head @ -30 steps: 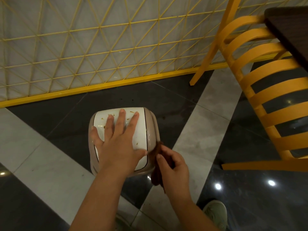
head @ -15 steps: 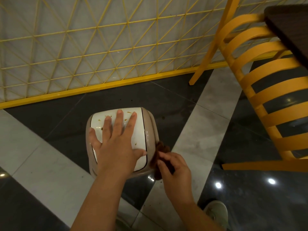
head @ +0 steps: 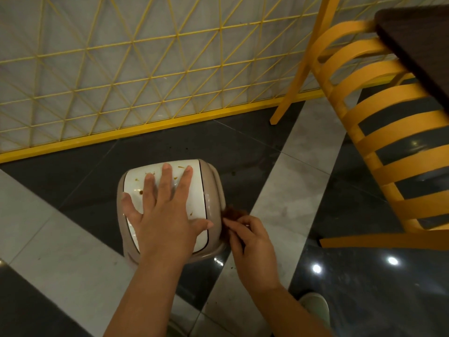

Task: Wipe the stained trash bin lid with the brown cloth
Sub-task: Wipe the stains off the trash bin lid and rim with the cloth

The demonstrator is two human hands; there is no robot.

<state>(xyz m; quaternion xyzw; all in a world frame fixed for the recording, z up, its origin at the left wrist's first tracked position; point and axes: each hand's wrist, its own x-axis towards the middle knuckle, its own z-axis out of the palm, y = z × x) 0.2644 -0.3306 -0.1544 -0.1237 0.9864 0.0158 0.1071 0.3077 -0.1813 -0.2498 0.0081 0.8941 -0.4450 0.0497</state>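
My left hand [head: 165,215] lies flat, fingers spread, on the stained white trash bin lid [head: 194,190]. My right hand [head: 252,242] pinches the brown cloth [head: 230,214] against the bin's right edge.

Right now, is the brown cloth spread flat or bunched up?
Bunched up. The brown cloth is a crumpled wad pinched in the right hand at the bin's right rim, not on the stained lid.

Left hand [head: 165,215] flat, fingers spread, on white stained trash bin lid [head: 194,190]. Right hand [head: 252,242] just right of it, pinching brown cloth [head: 230,215] against bin's beige right rim. Yellow chair [head: 388,147] far right of both hands.
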